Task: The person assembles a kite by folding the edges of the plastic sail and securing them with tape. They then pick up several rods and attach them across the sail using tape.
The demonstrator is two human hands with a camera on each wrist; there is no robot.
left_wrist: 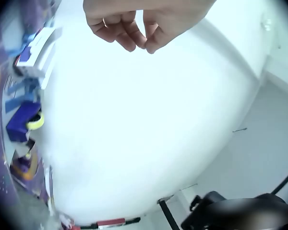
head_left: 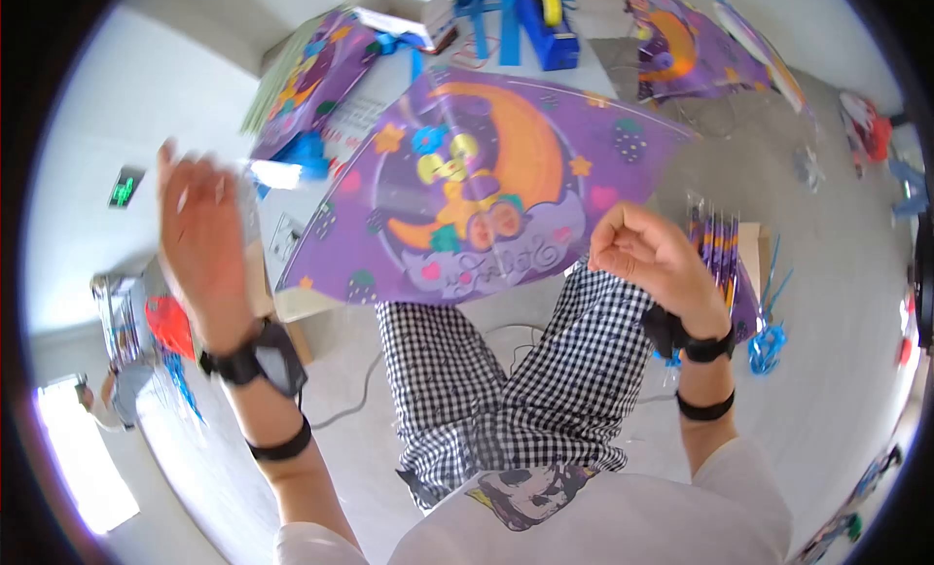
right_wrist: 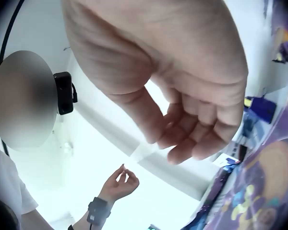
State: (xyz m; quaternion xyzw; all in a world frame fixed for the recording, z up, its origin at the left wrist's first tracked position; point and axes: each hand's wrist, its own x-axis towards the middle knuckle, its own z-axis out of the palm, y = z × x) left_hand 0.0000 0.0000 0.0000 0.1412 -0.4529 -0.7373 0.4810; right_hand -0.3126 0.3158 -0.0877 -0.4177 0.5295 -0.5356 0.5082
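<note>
- While viewed from the head, shows glossy purple moon-printed sheet [head_left: 467, 186] over white table [head_left: 587, 82].
- From left wrist: left hand [left_wrist: 168, 14], fingers [left_wrist: 128, 44] loosely bent near thumb.
- From right wrist: right hand [right_wrist: 182, 67], fingers curled near thumb; cannot tell whether holding anything.

Left hand [head_left: 206, 249]: raised, fingers loosely bent | right hand [head_left: 657, 254]: fingers curled, thumb meeting fingers | arms [head_left: 302, 482]: spread

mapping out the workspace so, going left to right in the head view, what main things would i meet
By their middles: green sign → left grip → purple sheet → right grip → blue ribbon.
</note>
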